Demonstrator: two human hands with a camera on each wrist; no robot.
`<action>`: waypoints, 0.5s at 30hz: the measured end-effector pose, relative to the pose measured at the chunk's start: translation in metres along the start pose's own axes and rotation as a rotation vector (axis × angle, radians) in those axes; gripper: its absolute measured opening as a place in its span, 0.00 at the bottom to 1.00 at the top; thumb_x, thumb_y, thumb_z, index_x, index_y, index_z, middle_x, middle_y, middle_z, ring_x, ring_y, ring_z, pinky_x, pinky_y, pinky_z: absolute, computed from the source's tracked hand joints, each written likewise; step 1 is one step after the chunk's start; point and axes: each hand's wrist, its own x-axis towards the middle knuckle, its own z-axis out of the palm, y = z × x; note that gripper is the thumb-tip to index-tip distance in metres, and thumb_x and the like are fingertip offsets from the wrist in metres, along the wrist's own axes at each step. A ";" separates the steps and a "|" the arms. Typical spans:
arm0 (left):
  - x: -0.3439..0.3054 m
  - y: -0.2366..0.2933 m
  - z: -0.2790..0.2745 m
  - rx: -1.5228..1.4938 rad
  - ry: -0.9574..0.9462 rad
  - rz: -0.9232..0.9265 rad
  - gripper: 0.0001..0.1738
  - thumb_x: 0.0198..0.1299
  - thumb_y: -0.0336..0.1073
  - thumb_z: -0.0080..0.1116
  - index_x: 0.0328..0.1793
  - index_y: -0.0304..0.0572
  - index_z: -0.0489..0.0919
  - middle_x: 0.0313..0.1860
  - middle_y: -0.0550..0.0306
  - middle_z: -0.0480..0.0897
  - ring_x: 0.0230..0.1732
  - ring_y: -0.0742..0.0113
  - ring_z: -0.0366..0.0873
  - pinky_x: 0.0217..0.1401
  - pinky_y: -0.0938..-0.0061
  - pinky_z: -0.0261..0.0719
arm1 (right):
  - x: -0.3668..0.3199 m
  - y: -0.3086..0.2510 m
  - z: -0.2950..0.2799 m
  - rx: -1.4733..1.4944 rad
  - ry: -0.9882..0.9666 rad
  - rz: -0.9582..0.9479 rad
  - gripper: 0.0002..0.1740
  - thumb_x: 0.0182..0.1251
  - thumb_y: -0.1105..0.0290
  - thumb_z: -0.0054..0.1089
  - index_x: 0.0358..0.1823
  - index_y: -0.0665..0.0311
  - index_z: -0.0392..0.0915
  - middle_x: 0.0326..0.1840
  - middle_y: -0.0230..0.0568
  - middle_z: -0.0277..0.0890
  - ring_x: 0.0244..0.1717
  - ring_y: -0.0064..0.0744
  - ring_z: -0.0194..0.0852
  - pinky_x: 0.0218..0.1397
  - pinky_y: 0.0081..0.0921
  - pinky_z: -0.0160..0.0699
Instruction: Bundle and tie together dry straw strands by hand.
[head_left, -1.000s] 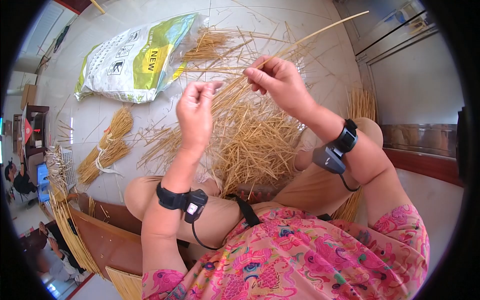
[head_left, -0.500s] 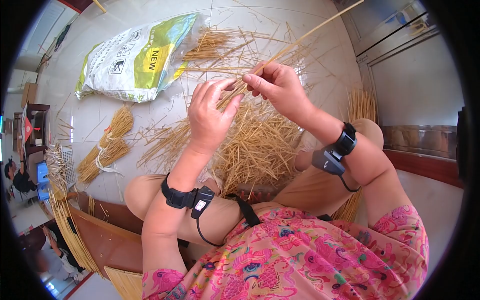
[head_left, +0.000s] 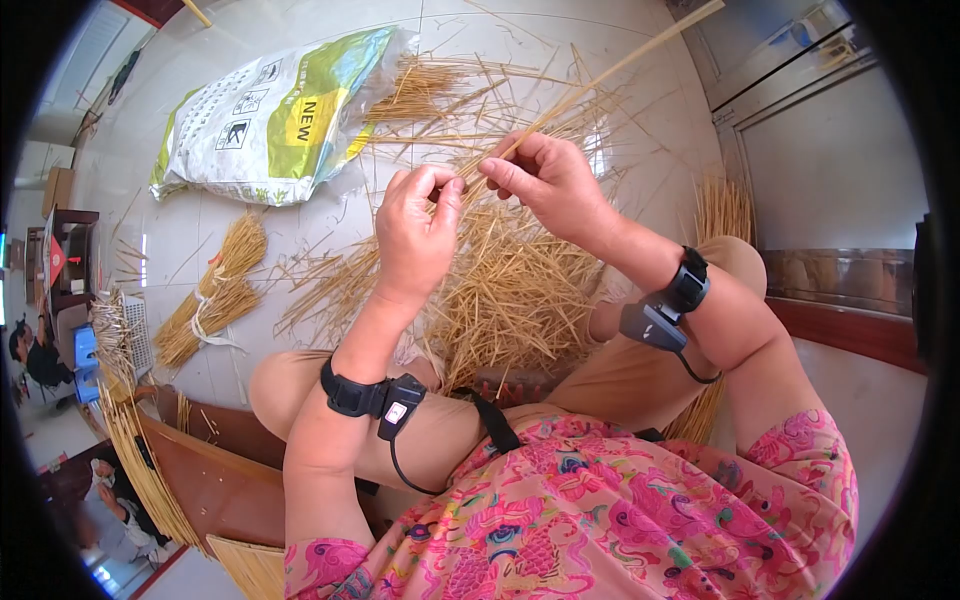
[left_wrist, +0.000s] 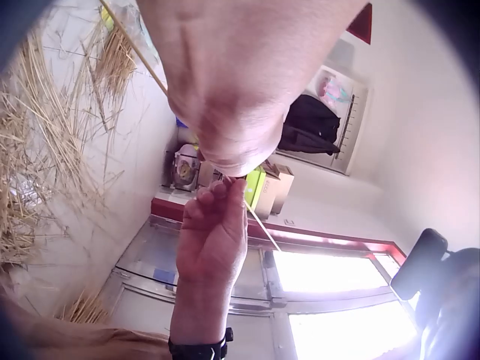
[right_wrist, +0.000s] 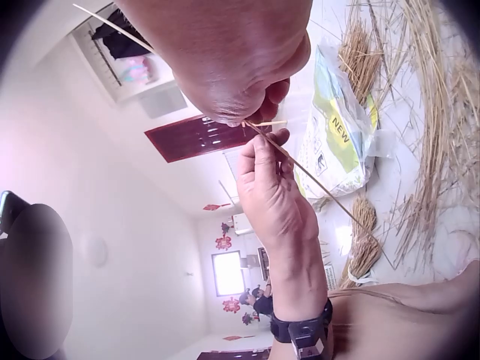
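Note:
A long, thin straw stalk (head_left: 630, 65) slants up and away to the right from my right hand (head_left: 560, 190), which pinches it between thumb and fingers. Close beside it, my left hand (head_left: 415, 240) has thumb and index finger together on the stalk's other part. In the right wrist view the stalk (right_wrist: 322, 187) runs on past the left hand's fingertips, down toward the floor. A short pale piece (right_wrist: 276, 122) sticks out between the two hands there. Below both hands lies a heap of loose straw (head_left: 520, 290).
A white and green plastic bag (head_left: 240, 145) lies on the tiled floor, with more straw (head_left: 425, 90) at its mouth. A tied straw bundle (head_left: 215, 290) rests left of the heap. Metal cabinet doors (head_left: 830, 180) stand at right, a brown wooden box (head_left: 220, 480) at lower left.
My left hand has moved right toward the right hand; its fingers spread half a second ago and are now pinched together. The right hand has shifted slightly down and left with the stalk.

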 end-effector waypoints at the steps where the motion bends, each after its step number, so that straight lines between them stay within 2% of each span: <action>1: 0.000 -0.002 0.000 0.033 0.002 -0.004 0.02 0.56 0.28 0.59 0.33 0.39 0.77 0.27 0.56 0.79 0.29 0.63 0.75 0.33 0.71 0.73 | 0.000 0.000 0.000 -0.002 0.010 -0.011 0.09 0.67 0.66 0.58 0.34 0.66 0.77 0.26 0.28 0.76 0.27 0.13 0.70 0.30 0.13 0.69; 4: 0.004 -0.013 -0.001 0.010 0.067 -0.182 0.04 0.56 0.29 0.60 0.32 0.38 0.77 0.27 0.55 0.80 0.28 0.63 0.76 0.33 0.71 0.73 | 0.002 -0.006 -0.004 -0.027 0.043 -0.022 0.10 0.65 0.67 0.60 0.34 0.69 0.77 0.25 0.31 0.78 0.27 0.15 0.72 0.30 0.16 0.73; 5: 0.005 -0.014 -0.007 0.028 0.005 -0.269 0.06 0.62 0.31 0.56 0.36 0.35 0.79 0.33 0.58 0.83 0.33 0.79 0.75 0.37 0.81 0.73 | 0.002 -0.008 -0.004 -0.026 0.036 -0.024 0.10 0.65 0.67 0.59 0.34 0.69 0.77 0.25 0.32 0.78 0.27 0.15 0.73 0.30 0.16 0.73; 8: 0.010 -0.008 -0.010 -0.103 0.002 -0.270 0.06 0.61 0.31 0.58 0.40 0.36 0.81 0.33 0.60 0.83 0.34 0.79 0.75 0.38 0.81 0.73 | 0.000 -0.011 -0.004 -0.024 0.014 -0.034 0.10 0.67 0.67 0.57 0.35 0.68 0.77 0.27 0.30 0.77 0.29 0.14 0.72 0.32 0.15 0.72; 11: 0.007 -0.014 -0.005 -0.393 -0.090 -0.334 0.09 0.57 0.34 0.62 0.40 0.35 0.82 0.29 0.59 0.81 0.30 0.75 0.74 0.37 0.79 0.72 | -0.001 -0.008 -0.002 -0.026 -0.010 -0.054 0.09 0.69 0.67 0.54 0.37 0.66 0.76 0.29 0.27 0.76 0.31 0.12 0.69 0.32 0.12 0.69; 14: 0.010 0.005 -0.012 -0.334 -0.190 -0.296 0.08 0.57 0.33 0.62 0.37 0.35 0.82 0.31 0.58 0.81 0.31 0.72 0.74 0.38 0.77 0.73 | 0.000 -0.006 -0.001 -0.042 -0.031 -0.071 0.08 0.69 0.69 0.54 0.38 0.67 0.76 0.29 0.28 0.76 0.31 0.12 0.69 0.34 0.13 0.70; 15: 0.009 0.001 -0.010 -0.287 -0.171 -0.242 0.07 0.57 0.32 0.61 0.37 0.35 0.82 0.31 0.59 0.81 0.31 0.75 0.73 0.37 0.79 0.71 | -0.001 -0.008 -0.002 -0.057 -0.033 -0.069 0.08 0.69 0.69 0.54 0.38 0.67 0.76 0.29 0.28 0.76 0.31 0.12 0.69 0.34 0.13 0.70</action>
